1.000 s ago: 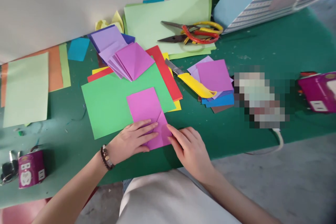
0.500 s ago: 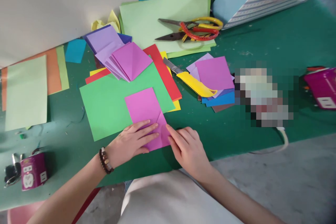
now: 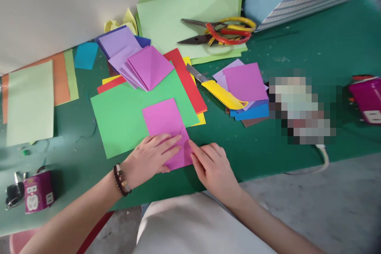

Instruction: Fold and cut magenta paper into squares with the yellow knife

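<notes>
A folded magenta paper (image 3: 165, 117) lies in front of me, partly over a green sheet (image 3: 119, 123). My left hand (image 3: 153, 158) rests flat on its lower half, fingers stretched out, and covers part of a diagonal fold. At the paper's right edge, my right hand (image 3: 212, 168) has its other fingers curled while forefinger and thumb close on the edge near the lower corner. Beyond the hands, a folded magenta piece (image 3: 151, 67) sits on several lilac ones (image 3: 119, 43).
A yellow-handled knife (image 3: 222, 93) leans by a stack of coloured squares (image 3: 245, 81). Red- and yellow-handled scissors (image 3: 229, 33) and pliers lie on pale green sheets (image 3: 166, 20). A purple socket block (image 3: 38, 192) stands at left, and a pixelated object (image 3: 300, 107) lies at right.
My left hand's fingers have shifted very slightly on the magenta paper. The right hand stays at the paper's edge, and the whole view has moved a little.
</notes>
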`<action>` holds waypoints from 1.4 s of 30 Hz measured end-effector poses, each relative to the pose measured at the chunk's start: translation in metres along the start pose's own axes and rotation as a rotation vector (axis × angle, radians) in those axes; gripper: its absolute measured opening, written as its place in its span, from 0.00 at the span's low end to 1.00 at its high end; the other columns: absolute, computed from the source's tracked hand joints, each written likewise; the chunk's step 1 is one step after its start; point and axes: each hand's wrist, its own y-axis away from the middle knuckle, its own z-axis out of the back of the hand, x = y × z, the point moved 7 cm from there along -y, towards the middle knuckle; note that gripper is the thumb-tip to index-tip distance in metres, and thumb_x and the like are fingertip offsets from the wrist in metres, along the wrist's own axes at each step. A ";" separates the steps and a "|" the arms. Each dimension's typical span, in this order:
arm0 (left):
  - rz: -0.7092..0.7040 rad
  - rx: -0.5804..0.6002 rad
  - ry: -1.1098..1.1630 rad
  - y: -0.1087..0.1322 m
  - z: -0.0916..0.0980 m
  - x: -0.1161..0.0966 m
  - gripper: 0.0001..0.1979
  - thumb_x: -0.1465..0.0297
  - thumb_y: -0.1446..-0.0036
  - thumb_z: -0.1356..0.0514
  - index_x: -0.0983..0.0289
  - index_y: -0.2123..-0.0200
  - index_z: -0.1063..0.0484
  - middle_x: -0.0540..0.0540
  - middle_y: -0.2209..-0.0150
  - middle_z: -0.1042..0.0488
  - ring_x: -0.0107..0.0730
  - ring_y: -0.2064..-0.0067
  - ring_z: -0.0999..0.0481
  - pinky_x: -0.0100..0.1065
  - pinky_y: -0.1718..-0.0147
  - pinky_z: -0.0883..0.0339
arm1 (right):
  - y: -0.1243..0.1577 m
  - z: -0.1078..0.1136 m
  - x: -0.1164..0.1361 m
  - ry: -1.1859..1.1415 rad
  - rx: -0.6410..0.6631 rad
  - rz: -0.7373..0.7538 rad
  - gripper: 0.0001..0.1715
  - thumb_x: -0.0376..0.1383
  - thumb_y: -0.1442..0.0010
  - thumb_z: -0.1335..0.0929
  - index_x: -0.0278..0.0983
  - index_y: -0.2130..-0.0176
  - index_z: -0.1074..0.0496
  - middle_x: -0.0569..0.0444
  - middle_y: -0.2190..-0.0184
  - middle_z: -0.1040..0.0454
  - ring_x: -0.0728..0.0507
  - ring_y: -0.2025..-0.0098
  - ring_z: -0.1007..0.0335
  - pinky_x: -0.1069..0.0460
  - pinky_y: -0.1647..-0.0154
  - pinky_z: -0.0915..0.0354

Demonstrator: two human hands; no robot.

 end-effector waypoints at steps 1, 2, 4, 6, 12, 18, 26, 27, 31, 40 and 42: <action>-0.003 0.004 0.001 -0.001 0.001 0.001 0.32 0.54 0.45 0.36 0.58 0.39 0.37 0.48 0.33 0.43 0.41 0.38 0.39 0.40 0.44 0.41 | 0.000 0.000 0.000 0.000 -0.002 0.001 0.23 0.30 0.36 0.38 0.32 0.42 0.35 0.51 0.70 0.33 0.43 0.64 0.39 0.47 0.65 0.42; -0.006 0.011 0.003 -0.003 0.002 0.002 0.33 0.54 0.46 0.35 0.58 0.40 0.36 0.48 0.32 0.44 0.41 0.38 0.38 0.40 0.44 0.40 | 0.000 0.000 0.000 0.000 -0.003 0.001 0.22 0.30 0.36 0.37 0.31 0.43 0.34 0.51 0.70 0.33 0.43 0.64 0.40 0.47 0.65 0.42; -0.014 0.032 0.013 -0.005 0.002 0.003 0.34 0.54 0.49 0.33 0.57 0.41 0.34 0.48 0.32 0.44 0.43 0.39 0.38 0.40 0.45 0.40 | -0.001 0.000 0.000 0.000 -0.006 -0.002 0.21 0.30 0.36 0.37 0.30 0.44 0.33 0.51 0.70 0.33 0.43 0.64 0.40 0.47 0.65 0.42; -0.019 0.050 0.027 -0.007 0.002 0.004 0.34 0.54 0.50 0.32 0.57 0.42 0.34 0.49 0.33 0.43 0.43 0.38 0.39 0.41 0.45 0.41 | -0.001 0.001 0.000 0.001 -0.008 -0.005 0.21 0.30 0.36 0.37 0.30 0.44 0.33 0.51 0.70 0.34 0.43 0.64 0.40 0.47 0.64 0.42; -0.005 0.056 0.060 -0.009 0.003 0.006 0.43 0.55 0.51 0.31 0.60 0.35 0.43 0.53 0.35 0.38 0.44 0.38 0.39 0.41 0.45 0.42 | 0.000 0.001 -0.002 -0.004 -0.008 -0.015 0.21 0.32 0.35 0.38 0.34 0.43 0.33 0.52 0.70 0.34 0.43 0.65 0.40 0.47 0.65 0.41; -0.038 0.057 0.051 -0.012 0.002 0.006 0.44 0.54 0.52 0.31 0.59 0.35 0.43 0.54 0.33 0.43 0.46 0.39 0.40 0.43 0.45 0.41 | 0.002 0.000 -0.003 -0.029 -0.016 -0.002 0.19 0.32 0.35 0.37 0.35 0.45 0.31 0.52 0.71 0.32 0.43 0.65 0.38 0.47 0.64 0.39; -0.056 0.013 0.067 -0.013 0.000 0.009 0.41 0.54 0.53 0.30 0.58 0.38 0.38 0.54 0.33 0.42 0.47 0.40 0.40 0.43 0.46 0.40 | 0.000 0.031 -0.009 0.018 -0.084 0.062 0.06 0.33 0.37 0.34 0.38 0.59 0.27 0.53 0.69 0.26 0.45 0.64 0.34 0.49 0.60 0.37; -0.057 0.004 0.063 -0.013 -0.001 0.009 0.41 0.54 0.53 0.30 0.58 0.38 0.38 0.53 0.33 0.42 0.48 0.40 0.40 0.44 0.47 0.40 | 0.000 0.031 -0.005 0.038 -0.081 0.083 0.04 0.33 0.37 0.34 0.38 0.61 0.27 0.53 0.69 0.26 0.45 0.65 0.34 0.49 0.61 0.38; -0.071 -0.040 0.061 -0.013 -0.002 0.009 0.40 0.54 0.52 0.31 0.57 0.38 0.38 0.53 0.33 0.42 0.48 0.40 0.39 0.44 0.46 0.40 | 0.004 0.014 0.017 0.096 -0.042 0.171 0.05 0.33 0.36 0.34 0.38 0.65 0.27 0.54 0.72 0.28 0.46 0.66 0.35 0.49 0.65 0.42; -0.082 -0.021 0.094 -0.013 -0.004 0.008 0.37 0.54 0.50 0.32 0.58 0.39 0.36 0.55 0.34 0.41 0.49 0.39 0.41 0.46 0.46 0.40 | 0.012 -0.006 0.030 0.148 -0.033 0.215 0.09 0.31 0.35 0.37 0.37 0.67 0.29 0.53 0.74 0.31 0.45 0.67 0.39 0.49 0.66 0.45; -0.085 -0.019 0.093 -0.013 -0.005 0.007 0.36 0.54 0.48 0.33 0.59 0.39 0.36 0.55 0.33 0.41 0.49 0.39 0.41 0.47 0.45 0.41 | 0.013 -0.007 0.033 0.152 -0.026 0.212 0.09 0.31 0.35 0.37 0.37 0.68 0.30 0.53 0.74 0.31 0.44 0.68 0.39 0.49 0.66 0.45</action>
